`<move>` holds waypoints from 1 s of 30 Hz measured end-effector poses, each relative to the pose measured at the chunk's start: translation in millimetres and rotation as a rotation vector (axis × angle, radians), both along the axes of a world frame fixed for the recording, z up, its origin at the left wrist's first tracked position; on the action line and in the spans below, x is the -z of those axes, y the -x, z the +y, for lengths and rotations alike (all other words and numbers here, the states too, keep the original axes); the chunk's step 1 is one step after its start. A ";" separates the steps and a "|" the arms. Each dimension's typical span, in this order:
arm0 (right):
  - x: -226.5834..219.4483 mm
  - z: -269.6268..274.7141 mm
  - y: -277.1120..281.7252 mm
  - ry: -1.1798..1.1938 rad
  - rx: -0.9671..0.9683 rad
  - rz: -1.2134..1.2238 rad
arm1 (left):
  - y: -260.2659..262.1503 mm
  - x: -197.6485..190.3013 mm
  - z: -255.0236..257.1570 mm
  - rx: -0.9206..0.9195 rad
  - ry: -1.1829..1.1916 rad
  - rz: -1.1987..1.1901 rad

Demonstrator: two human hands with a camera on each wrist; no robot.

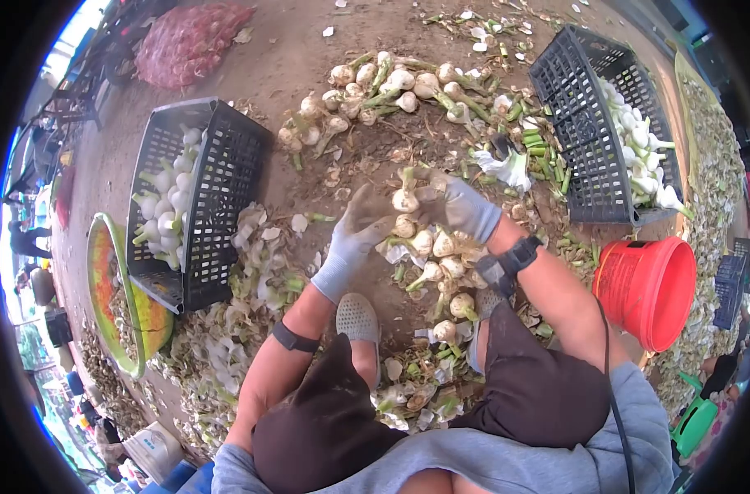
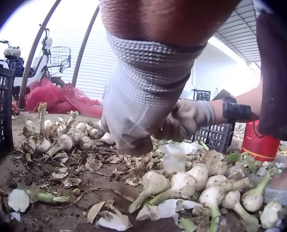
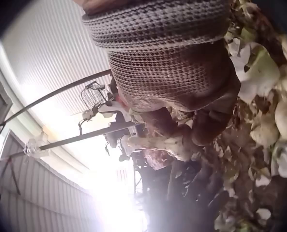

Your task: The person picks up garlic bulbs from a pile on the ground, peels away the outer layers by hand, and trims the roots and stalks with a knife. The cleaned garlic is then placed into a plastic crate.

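My gloved right hand (image 1: pixel 465 207) pinches a garlic bulb (image 1: pixel 405 200) with a short stalk, over the ground between my feet. In the right wrist view its thumb and fingers close on the garlic, and the pale stalk (image 3: pixel 150 143) sticks out sideways. My gloved left hand (image 1: pixel 360 235) is just left of that bulb, its fingers apart and fairly straight. In the left wrist view the left glove (image 2: pixel 143 104) hides its own fingertips. Below the hands lies a row of garlic bulbs (image 2: pixel 182 184) with stalks, among loose skins.
A heap of dirty garlic (image 1: pixel 399 80) lies ahead. Black crates stand left (image 1: pixel 226 181) and right (image 1: pixel 574 123), both holding white bulbs. A red bucket (image 1: pixel 638 288) is near my right arm, a green-rimmed basin (image 1: pixel 103 288) far left. A red mesh sack (image 1: pixel 189 45) lies behind.
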State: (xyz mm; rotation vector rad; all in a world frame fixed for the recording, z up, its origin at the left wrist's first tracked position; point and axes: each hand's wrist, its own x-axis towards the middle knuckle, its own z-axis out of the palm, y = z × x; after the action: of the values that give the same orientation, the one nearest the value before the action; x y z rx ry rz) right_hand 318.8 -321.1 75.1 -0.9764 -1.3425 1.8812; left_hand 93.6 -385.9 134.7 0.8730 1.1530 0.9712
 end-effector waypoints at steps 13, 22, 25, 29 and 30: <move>-64.6 -48.4 45.2 0.355 0.043 0.404 | -16.3 -29.2 -8.7 -0.095 -0.432 0.716; -53.7 -47.9 38.4 0.329 0.073 0.197 | -1.2 -43.9 -7.5 0.025 -0.052 0.448; -74.3 -44.9 35.5 -0.356 0.113 -0.005 | 1.7 -35.0 -1.0 0.007 0.386 -0.273; -61.8 -39.0 36.6 -0.800 0.174 -0.142 | 2.7 -30.2 1.3 -0.012 0.539 -0.841; -65.4 -44.5 41.7 -0.438 0.171 -0.006 | 0.5 -33.4 1.5 -0.026 0.509 -0.824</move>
State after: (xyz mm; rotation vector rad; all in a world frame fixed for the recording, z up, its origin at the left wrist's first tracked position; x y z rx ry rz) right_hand 277.1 -365.6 140.5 -0.8380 -1.5359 1.3784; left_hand 93.1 -384.3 168.1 0.0137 0.6340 0.8684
